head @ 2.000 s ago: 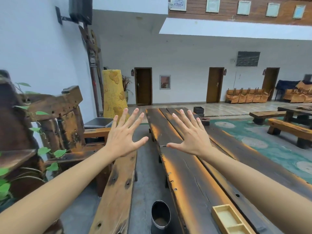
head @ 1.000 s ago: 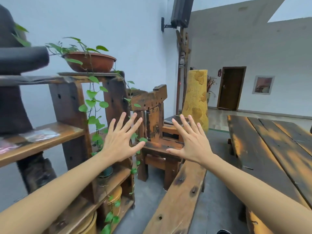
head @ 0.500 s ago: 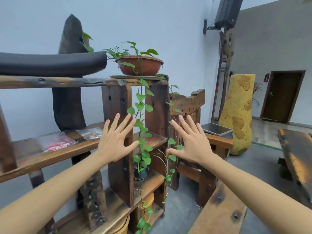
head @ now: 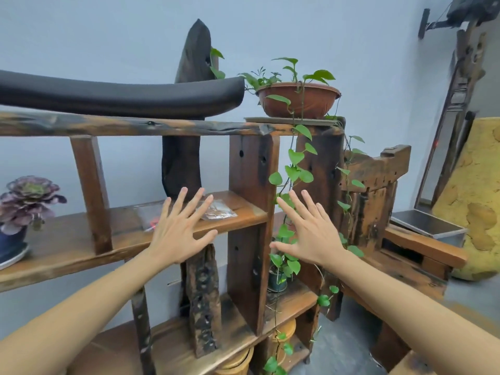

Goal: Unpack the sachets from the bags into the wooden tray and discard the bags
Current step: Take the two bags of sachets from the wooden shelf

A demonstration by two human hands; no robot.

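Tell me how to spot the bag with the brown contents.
Find the wooden shelf under the long black cushion. On its middle board two clear bags lie side by side; yours, the brown bag, is nearer the thick post, while its neighbour shows red.

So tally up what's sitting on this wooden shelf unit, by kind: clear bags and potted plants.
Clear bags: 2, one with red contents, partly behind the left hand, and one with brown contents
Potted plants: 3, the trailing vine in the terracotta bowl, the purple succulent and a small pot on a lower shelf
Total: 5
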